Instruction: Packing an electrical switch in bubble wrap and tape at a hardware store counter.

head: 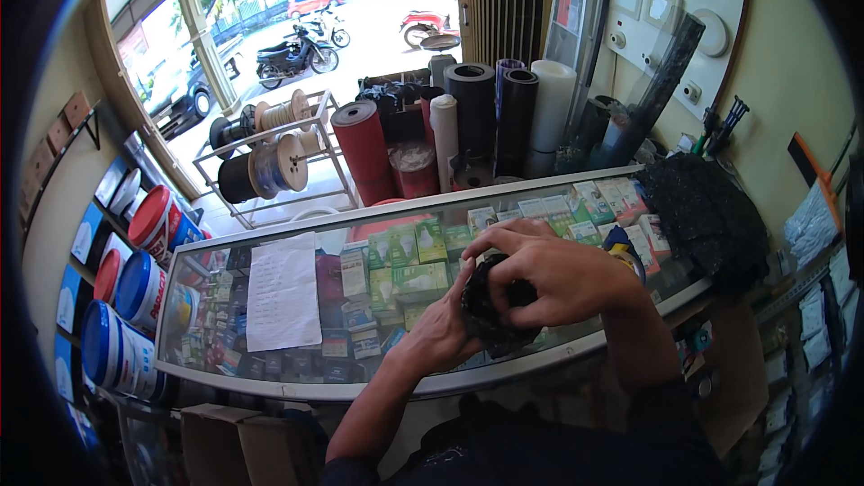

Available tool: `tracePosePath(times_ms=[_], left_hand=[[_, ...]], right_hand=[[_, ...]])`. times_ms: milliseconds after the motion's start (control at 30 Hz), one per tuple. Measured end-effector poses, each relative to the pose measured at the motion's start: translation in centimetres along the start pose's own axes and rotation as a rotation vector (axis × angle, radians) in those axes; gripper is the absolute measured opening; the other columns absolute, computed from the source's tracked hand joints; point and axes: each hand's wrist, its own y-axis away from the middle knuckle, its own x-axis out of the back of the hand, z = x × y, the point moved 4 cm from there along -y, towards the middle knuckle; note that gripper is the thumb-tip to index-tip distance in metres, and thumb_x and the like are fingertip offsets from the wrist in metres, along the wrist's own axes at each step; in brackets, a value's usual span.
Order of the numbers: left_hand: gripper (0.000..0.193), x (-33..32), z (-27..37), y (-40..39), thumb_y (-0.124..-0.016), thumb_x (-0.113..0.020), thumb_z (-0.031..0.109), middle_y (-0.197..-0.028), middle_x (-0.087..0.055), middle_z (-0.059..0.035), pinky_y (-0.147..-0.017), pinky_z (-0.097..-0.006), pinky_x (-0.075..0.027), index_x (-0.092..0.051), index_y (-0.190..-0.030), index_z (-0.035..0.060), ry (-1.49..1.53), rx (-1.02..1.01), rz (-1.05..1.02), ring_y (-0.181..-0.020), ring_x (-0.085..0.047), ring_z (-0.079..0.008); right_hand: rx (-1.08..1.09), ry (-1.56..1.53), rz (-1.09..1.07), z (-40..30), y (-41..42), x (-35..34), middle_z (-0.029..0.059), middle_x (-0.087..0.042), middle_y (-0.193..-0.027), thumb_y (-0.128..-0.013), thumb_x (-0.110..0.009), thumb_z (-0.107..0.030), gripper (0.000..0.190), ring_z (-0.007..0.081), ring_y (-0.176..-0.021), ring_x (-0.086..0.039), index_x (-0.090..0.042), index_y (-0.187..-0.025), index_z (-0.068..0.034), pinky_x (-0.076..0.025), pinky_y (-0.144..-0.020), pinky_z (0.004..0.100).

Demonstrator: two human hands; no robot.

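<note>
A crumpled black plastic bundle (496, 334), likely a bag, is between my two hands above the glass-topped display counter (432, 388). My left hand (442, 327) grips its left side, fingers pointing up. From above, my right hand (563, 273) curls over it, with thumb and index finger at its dark upper part. What the bundle contains, if anything, is hidden. Just beyond my right wrist sits a tape roll or dispenser (622, 253) in blue and yellow, partly covered by the hand. A handwritten paper sheet (283, 293) lies flat on the glass to the left.
Boxed light bulbs (403, 246) fill the case under the glass. Folded black plastic sheeting (702, 223) covers the counter's right end. Red, black and white rolls (469, 111) stand behind it, near a cable-spool rack (270, 155). Paint buckets (121, 351) line the left; an open cardboard box (223, 445) sits below.
</note>
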Motion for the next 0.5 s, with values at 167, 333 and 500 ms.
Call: tracePosePath(times_ms=[167, 333, 500], left_hand=[[0.135, -0.1, 0.4, -0.6, -0.092, -0.08, 0.03, -0.144, -0.058, -0.0271, -0.115, -0.0464, -0.047, 0.038, -0.154, 0.0125, -0.244, -0.029, -0.071, -0.134, -0.06, -0.0405], [0.138, 0.0, 0.8, -0.2, -0.093, -0.079, 0.03, -0.143, -0.059, -0.0269, -0.111, -0.046, -0.05, 0.047, -0.148, 0.0139, -0.159, -0.106, 0.062, -0.128, -0.064, -0.0402], [0.14, 0.1, 1.5, -0.5, -0.093, -0.079, 0.03, -0.142, -0.059, -0.0272, -0.107, -0.0467, -0.053, 0.05, -0.145, 0.0138, -0.091, -0.154, 0.145, -0.124, -0.066, -0.0393]], right_hand=[[-0.133, 0.19, 0.136, -0.7, 1.3, -0.4, 0.0201, -0.049, -0.154, -0.084, -0.079, -0.036, 0.031, 0.0435, -0.149, -0.035, -0.078, -0.102, -0.01, -0.024, -0.122, 0.0587], [-0.177, 0.287, 0.126, -0.4, 1.1, -1.5, 0.0199, -0.045, -0.158, -0.084, -0.082, -0.036, 0.04, 0.0425, -0.153, -0.031, -0.078, -0.115, -0.012, -0.02, -0.124, 0.0611], [-0.159, 0.083, 0.184, 1.0, 0.8, -1.7, 0.0186, -0.046, -0.158, -0.082, -0.084, -0.037, 0.039, 0.0425, -0.153, -0.031, -0.08, -0.111, -0.011, -0.02, -0.124, 0.0619]])
